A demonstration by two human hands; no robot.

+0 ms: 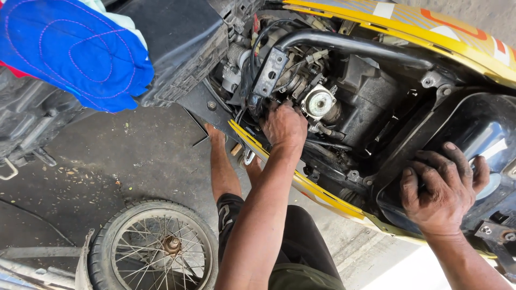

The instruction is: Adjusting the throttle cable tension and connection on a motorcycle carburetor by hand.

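Left hand [285, 126] curled, apparently gripping hoses beside the carburettor [319, 103]; right hand [442, 188] spread flat, bracing on the black scooter body [473, 126].

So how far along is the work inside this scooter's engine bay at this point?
Done: the bay is opened up, with the black frame tube, hoses and the round silver carburettor part exposed. In hand: the left hand reaches into the wiring beside that part, its fingertips hidden, while the right hand braces on the dark blue body panel. Left: everything is still uncovered; nothing refitted.
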